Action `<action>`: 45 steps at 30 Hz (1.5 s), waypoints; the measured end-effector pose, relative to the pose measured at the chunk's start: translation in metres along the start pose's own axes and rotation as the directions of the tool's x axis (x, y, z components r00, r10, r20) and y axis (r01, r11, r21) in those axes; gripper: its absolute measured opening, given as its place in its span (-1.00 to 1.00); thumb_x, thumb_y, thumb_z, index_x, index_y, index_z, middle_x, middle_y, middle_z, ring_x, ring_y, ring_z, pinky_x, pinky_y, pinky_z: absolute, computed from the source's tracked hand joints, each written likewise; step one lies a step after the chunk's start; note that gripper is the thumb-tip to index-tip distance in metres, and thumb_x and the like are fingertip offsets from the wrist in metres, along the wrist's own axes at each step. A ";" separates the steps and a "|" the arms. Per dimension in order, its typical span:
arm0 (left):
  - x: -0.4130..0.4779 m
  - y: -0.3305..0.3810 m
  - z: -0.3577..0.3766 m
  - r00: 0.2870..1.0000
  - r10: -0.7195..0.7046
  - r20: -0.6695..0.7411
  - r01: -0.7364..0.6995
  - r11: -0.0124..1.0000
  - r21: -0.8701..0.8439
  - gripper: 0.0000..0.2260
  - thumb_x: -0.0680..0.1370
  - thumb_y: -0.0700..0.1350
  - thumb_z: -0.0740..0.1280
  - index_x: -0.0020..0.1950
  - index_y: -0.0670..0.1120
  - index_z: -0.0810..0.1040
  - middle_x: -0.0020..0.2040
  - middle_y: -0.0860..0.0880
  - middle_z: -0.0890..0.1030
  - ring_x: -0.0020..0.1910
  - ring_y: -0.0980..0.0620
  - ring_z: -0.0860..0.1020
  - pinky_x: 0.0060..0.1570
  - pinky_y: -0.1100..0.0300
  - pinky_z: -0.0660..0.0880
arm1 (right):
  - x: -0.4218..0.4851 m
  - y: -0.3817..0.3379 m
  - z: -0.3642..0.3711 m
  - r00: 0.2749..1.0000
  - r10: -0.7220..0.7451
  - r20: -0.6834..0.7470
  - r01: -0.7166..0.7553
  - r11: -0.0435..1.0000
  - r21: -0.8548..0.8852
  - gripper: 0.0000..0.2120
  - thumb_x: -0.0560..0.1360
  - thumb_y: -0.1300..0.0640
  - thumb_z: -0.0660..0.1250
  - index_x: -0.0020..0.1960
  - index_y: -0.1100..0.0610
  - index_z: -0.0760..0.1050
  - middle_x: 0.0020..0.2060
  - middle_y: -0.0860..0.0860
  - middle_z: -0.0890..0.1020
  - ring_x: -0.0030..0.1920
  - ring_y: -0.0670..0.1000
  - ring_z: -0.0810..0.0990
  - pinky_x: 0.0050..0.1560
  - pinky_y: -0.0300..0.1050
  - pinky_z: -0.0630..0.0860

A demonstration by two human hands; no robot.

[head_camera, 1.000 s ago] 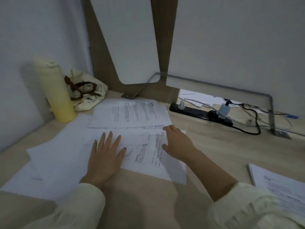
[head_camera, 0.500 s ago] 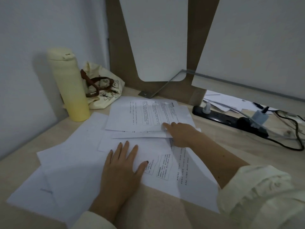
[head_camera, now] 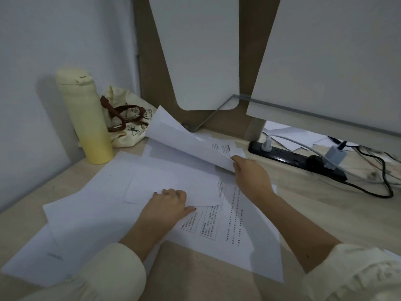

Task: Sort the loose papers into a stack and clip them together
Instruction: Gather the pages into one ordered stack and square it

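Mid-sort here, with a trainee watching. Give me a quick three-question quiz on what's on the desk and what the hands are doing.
1. True or false: the right hand holds a lifted sheet by its edge.
2. What sits right beside the bottle? A. bag B. mug C. stapler
3. Fill in: the left hand rests on the spread ___.
Key: 1 true; 2 A; 3 papers.
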State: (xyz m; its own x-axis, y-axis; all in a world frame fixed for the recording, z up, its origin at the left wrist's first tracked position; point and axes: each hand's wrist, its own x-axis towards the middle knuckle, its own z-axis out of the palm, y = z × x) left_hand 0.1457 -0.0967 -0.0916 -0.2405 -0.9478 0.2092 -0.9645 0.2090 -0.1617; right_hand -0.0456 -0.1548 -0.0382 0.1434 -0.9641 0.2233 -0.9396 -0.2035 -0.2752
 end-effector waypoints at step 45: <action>-0.144 -0.024 -0.051 0.591 -0.674 0.443 0.190 -0.417 -0.889 -0.76 0.62 -0.20 0.12 0.25 -0.25 0.38 0.19 -0.31 0.52 -0.17 -0.16 0.58 -0.37 0.19 0.62 | -0.165 0.063 -0.043 0.734 0.426 0.529 -0.489 -0.208 0.847 -0.75 0.59 0.03 0.16 0.04 0.19 0.49 -0.09 0.17 0.59 -0.13 0.14 0.61 -0.19 0.01 0.51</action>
State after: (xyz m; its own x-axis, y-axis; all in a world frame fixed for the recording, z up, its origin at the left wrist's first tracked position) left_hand 0.1976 0.0470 -0.0688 0.5564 -0.8078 -0.1944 0.2590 -0.0537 0.9644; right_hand -0.1418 -0.0014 -0.0524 -0.1303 -0.8847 -0.4477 0.3886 0.3698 -0.8439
